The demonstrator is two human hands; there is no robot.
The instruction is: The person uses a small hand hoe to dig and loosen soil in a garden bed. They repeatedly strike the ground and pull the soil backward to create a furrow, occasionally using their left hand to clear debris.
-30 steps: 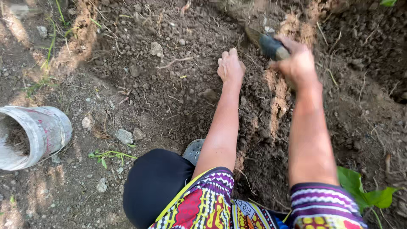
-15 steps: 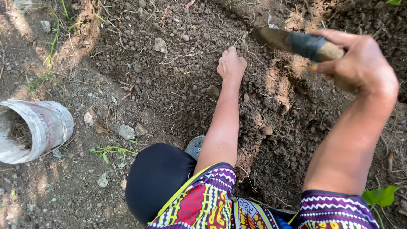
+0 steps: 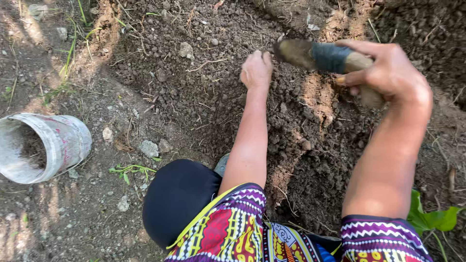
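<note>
Loose dark soil (image 3: 204, 97). Right hand (image 3: 388, 77) clenched around tool (image 3: 325, 57), blade at its 9 o'clock. Left hand (image 3: 256, 72) pressed on soil; grip unclear.

The right hand (image 3: 395, 77) grips a wooden-handled digging tool (image 3: 325, 57) above the loose soil (image 3: 204, 92) — the left hand (image 3: 256, 72) presses into it, a white bucket (image 3: 43, 145) lying nearby.
</note>
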